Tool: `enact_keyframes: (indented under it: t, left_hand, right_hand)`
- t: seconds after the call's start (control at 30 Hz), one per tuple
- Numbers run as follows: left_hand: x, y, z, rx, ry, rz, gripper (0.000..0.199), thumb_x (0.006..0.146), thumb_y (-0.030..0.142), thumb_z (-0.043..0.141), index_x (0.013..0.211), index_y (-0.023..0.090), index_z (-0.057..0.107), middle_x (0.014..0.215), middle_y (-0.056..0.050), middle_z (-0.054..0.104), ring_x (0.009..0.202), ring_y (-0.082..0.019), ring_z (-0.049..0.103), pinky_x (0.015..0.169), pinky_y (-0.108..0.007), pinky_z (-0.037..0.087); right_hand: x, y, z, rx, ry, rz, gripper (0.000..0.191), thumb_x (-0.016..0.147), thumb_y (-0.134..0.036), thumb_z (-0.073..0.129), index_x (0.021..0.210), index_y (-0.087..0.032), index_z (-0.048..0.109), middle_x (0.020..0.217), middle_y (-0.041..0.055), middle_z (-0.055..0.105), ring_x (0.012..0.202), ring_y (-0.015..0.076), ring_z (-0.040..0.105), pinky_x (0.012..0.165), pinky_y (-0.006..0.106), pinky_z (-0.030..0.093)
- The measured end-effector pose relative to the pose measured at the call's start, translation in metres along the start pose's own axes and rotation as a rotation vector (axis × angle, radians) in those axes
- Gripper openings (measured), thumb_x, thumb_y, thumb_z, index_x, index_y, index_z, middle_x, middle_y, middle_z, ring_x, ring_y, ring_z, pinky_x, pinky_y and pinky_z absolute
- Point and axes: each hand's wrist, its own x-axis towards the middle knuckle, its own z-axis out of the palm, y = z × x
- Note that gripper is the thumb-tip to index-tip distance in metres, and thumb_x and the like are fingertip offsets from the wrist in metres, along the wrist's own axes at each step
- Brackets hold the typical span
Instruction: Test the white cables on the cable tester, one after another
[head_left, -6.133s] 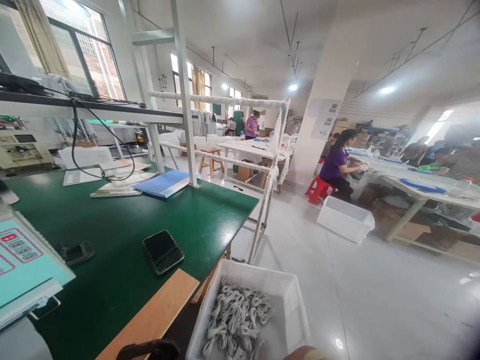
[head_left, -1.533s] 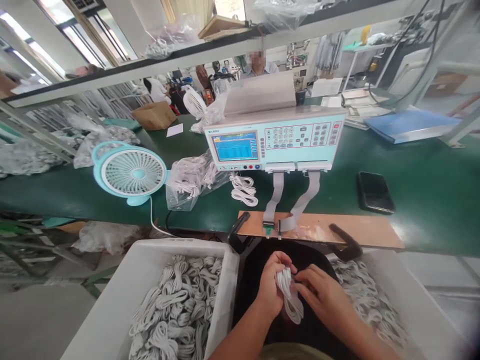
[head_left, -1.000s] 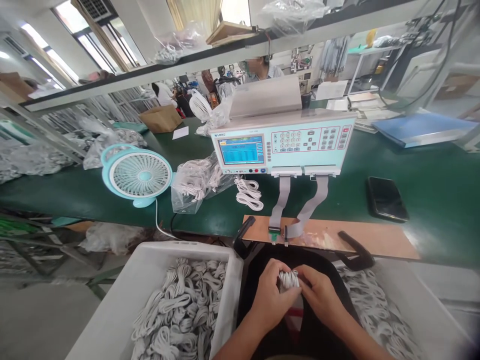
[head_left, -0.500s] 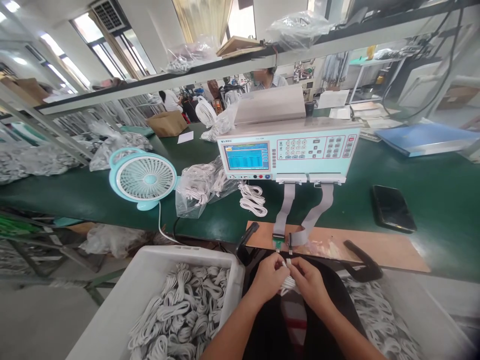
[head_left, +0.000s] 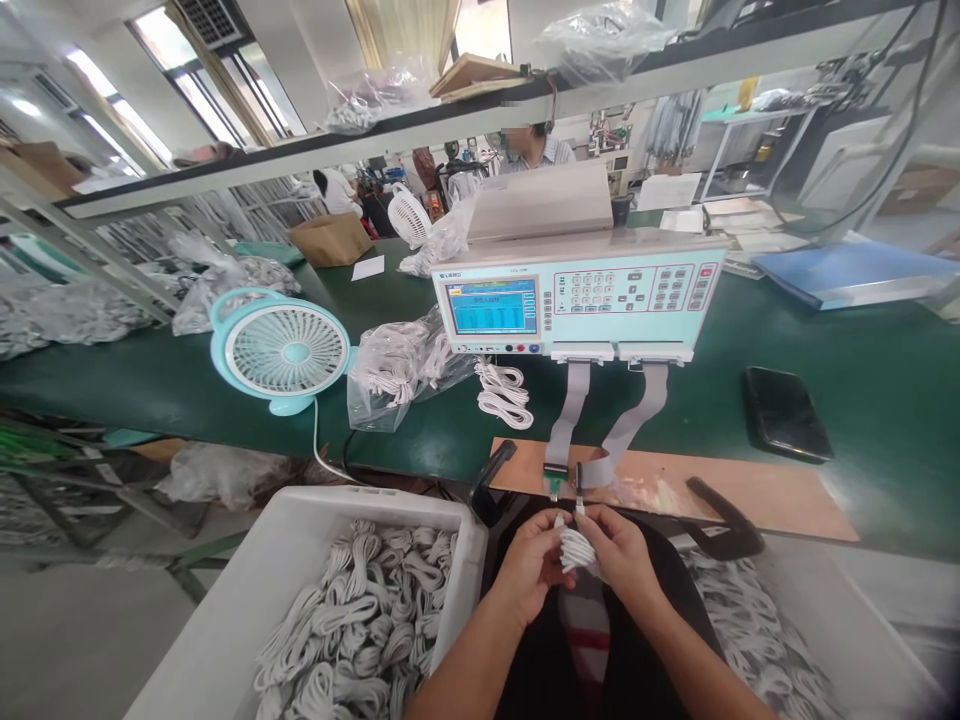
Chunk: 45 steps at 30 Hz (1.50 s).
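A coiled white cable [head_left: 577, 550] hangs between my two hands, just off the front edge of the bench. My left hand [head_left: 531, 562] pinches one plug end of it, close below a small green adapter board [head_left: 555, 484]. With thumb and fingers closed on the other end, my right hand [head_left: 621, 548] is at the test connector [head_left: 579, 482]; whether that plug is fully seated I cannot tell. Two grey ribbon cables [head_left: 571, 415] run from these connectors up to the tester [head_left: 626, 330], whose screen is lit.
A white bin [head_left: 300, 500] of coiled cables stands at lower left, with more coils [head_left: 750, 620] at lower right. Black clamps [head_left: 495, 480] grip the copper-coloured board [head_left: 795, 490]. On the bench are a fan [head_left: 289, 350], bagged cables [head_left: 394, 370] and a phone [head_left: 786, 412].
Both hands have moved slightly apart, and the coil shows more plainly between them. The right hand has come up to the right test connector. The tester's screen content has changed.
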Motion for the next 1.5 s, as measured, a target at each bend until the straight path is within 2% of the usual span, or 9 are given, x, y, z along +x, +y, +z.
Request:
enact_keyframes:
  t: [0.1,0.23,0.47,0.6,0.9,1.07,1.23,1.37,1.5]
  left_hand:
    - [-0.001,-0.004,-0.003,-0.047,0.062,0.007,0.039,0.068,0.032,0.072,0.099,0.011,0.063,0.064,0.000,0.056,0.045,-0.008,0.050,0.037,-0.018,0.040]
    - [-0.003,-0.002,-0.004,0.000,0.112,0.049,0.040,0.067,0.039,0.073,0.093,0.008,0.067,0.062,0.000,0.057,0.044,-0.007,0.049,0.037,-0.018,0.037]
    - [-0.002,0.014,-0.007,0.295,0.056,0.145,0.032,0.072,0.041,0.066,0.076,0.010,0.067,0.056,-0.001,0.057,0.044,-0.008,0.046,0.038,-0.018,0.033]
    - [0.006,0.013,-0.010,0.454,0.051,0.221,0.034,0.076,0.045,0.059,0.062,0.014,0.061,0.051,0.001,0.052,0.043,-0.009,0.044,0.039,-0.019,0.032]
    - [0.013,0.006,-0.003,0.327,0.170,0.366,0.033,0.072,0.038,0.063,0.051,0.014,0.054,0.050,0.004,0.042,0.050,-0.008,0.036,0.051,-0.021,0.030]
    - [0.011,0.010,0.008,0.241,0.266,0.373,0.029,0.068,0.036,0.066,0.053,0.011,0.061,0.051,0.002,0.048,0.053,-0.009,0.041,0.055,-0.022,0.032]
    - [0.014,0.005,0.014,0.219,0.291,0.375,0.033,0.069,0.042,0.065,0.062,0.010,0.067,0.053,0.001,0.052,0.053,-0.009,0.042,0.054,-0.022,0.033]
    - [0.011,0.005,0.007,0.416,0.333,0.384,0.036,0.072,0.045,0.063,0.059,0.011,0.065,0.049,0.002,0.048,0.050,-0.009,0.042,0.049,-0.022,0.032]
    - [-0.020,0.023,-0.020,0.767,0.365,0.661,0.029,0.084,0.038,0.053,0.070,0.017,0.067,0.067,-0.002,0.064,0.066,-0.014,0.058,0.064,-0.024,0.045]
  right_hand:
    - [-0.001,-0.001,0.003,0.054,0.024,0.052,0.032,0.075,-0.049,0.065,0.076,-0.016,0.066,0.060,-0.0005,0.058,0.052,0.0143,0.047,0.050,0.024,0.037]
    - [0.000,-0.006,0.007,0.156,0.078,0.149,0.035,0.066,-0.050,0.072,0.067,-0.016,0.065,0.053,-0.0024,0.051,0.048,0.0116,0.040,0.045,0.023,0.033]
    - [0.003,-0.010,0.015,0.259,0.118,0.244,0.036,0.065,-0.050,0.072,0.067,-0.015,0.064,0.052,-0.0014,0.051,0.046,0.0118,0.043,0.045,0.024,0.035]
    - [0.003,-0.010,0.015,0.290,0.133,0.242,0.035,0.062,-0.049,0.076,0.065,-0.015,0.065,0.052,-0.0022,0.051,0.048,0.0107,0.042,0.047,0.023,0.035]
    - [0.005,-0.004,0.011,0.294,0.097,0.259,0.034,0.059,-0.048,0.079,0.070,-0.017,0.071,0.058,-0.0003,0.058,0.054,0.0131,0.047,0.052,0.023,0.039]
    - [0.005,-0.006,0.012,0.328,0.081,0.256,0.031,0.060,-0.046,0.079,0.072,-0.018,0.072,0.065,0.0009,0.065,0.059,0.0152,0.053,0.059,0.025,0.043]
    - [0.005,-0.006,0.010,0.324,0.082,0.249,0.032,0.056,-0.044,0.081,0.071,-0.018,0.071,0.066,0.0021,0.067,0.063,0.0191,0.058,0.064,0.028,0.046]
    - [0.005,0.002,0.007,0.295,0.130,0.283,0.034,0.050,-0.042,0.082,0.072,-0.019,0.070,0.066,0.0018,0.065,0.061,0.0190,0.056,0.058,0.029,0.045]
    - [0.008,0.002,0.008,0.223,0.164,0.342,0.031,0.048,-0.036,0.082,0.071,-0.020,0.070,0.066,0.0020,0.062,0.060,0.0173,0.053,0.053,0.028,0.042]
